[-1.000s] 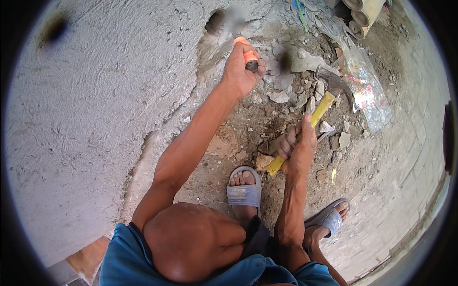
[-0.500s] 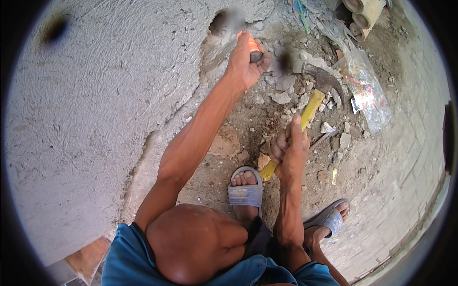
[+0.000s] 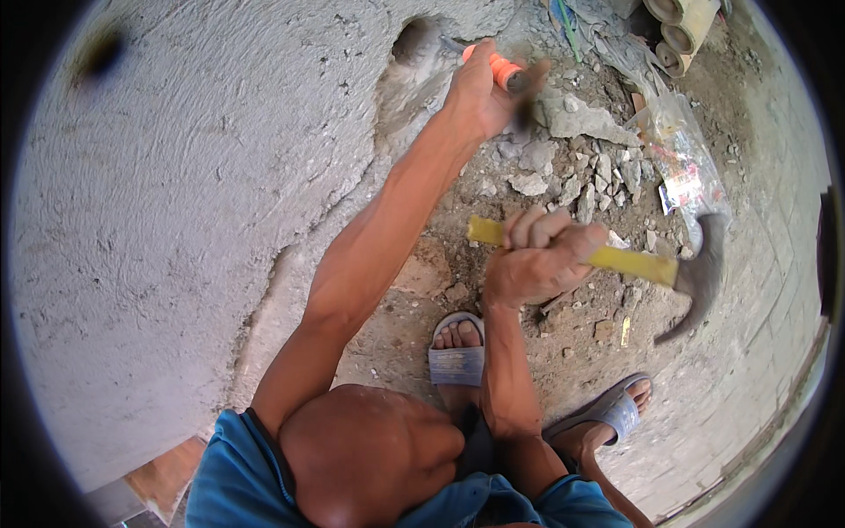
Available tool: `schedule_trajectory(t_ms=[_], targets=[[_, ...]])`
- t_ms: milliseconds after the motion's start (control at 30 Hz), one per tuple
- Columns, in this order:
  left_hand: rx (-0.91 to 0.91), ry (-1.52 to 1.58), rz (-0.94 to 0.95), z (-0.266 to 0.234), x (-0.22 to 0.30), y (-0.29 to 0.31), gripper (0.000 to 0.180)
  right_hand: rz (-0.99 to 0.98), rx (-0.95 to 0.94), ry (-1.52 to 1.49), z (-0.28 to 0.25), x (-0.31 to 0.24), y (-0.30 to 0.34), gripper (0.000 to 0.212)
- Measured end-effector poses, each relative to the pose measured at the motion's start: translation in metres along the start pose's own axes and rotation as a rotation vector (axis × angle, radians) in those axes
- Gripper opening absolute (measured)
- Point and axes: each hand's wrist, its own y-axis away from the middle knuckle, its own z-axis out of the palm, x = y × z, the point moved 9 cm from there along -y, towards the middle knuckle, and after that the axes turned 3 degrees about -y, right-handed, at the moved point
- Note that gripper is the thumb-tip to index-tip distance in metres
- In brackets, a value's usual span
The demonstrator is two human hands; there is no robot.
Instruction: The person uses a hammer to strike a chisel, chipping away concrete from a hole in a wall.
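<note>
My left hand [image 3: 480, 99] is around a chisel [image 3: 498, 69] with an orange grip. The chisel's metal blade points up and left toward a rough hole [image 3: 415, 42] broken into the grey plastered wall [image 3: 202, 194]; I cannot tell whether its tip touches the wall. Blur hides part of the left fingers. Closer to me, my right hand [image 3: 546, 251] is closed round the yellow handle of a claw hammer [image 3: 700, 277]. The hammer lies roughly sideways in my grip, its dark metal head out to the right, well apart from the chisel.
Broken plaster chunks [image 3: 598, 180] litter the dirt floor below the hole. A clear plastic bag [image 3: 691, 167] lies to their right, and hollow beige tubes [image 3: 679, 35] sit at the far right. My sandalled feet [image 3: 458, 352] stand close by; a brown board [image 3: 167, 475] is at lower left.
My right hand has swung the hammer away from the chisel; its head went from up near the rubble to the right and nearer me. The chisel has shifted slightly right and tilted more sideways.
</note>
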Motion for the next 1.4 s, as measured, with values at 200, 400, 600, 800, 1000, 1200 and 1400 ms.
schedule_trajectory(t_ms=[200,400,600,800,1000,1200,1400], targets=[[-0.010,-0.093,-0.040,-0.049,0.004,-0.010,0.034,0.704,-0.184,0.621,-0.048,0.066,0.050,0.042],[0.012,-0.025,-0.045,-0.024,0.031,0.011,0.037,-0.162,-0.005,0.019,0.015,-0.094,-0.038,0.047],[-0.011,-0.044,-0.182,-0.045,0.022,-0.001,0.040,0.497,-0.323,0.601,-0.027,0.101,0.046,0.040],[0.008,-0.075,-0.152,-0.041,0.041,0.015,0.033,0.456,-0.082,0.429,-0.018,0.005,0.003,0.044],[0.072,-0.027,-0.134,-0.013,0.029,0.011,0.033,-0.273,0.048,-0.190,0.011,-0.074,-0.031,0.048],[0.161,-0.181,-0.039,-0.041,0.036,-0.009,0.034,0.633,-0.293,0.611,-0.021,0.090,0.018,0.042],[0.127,0.018,-0.086,-0.027,0.027,-0.012,0.034,0.029,-0.023,0.147,0.006,-0.073,-0.067,0.045]])
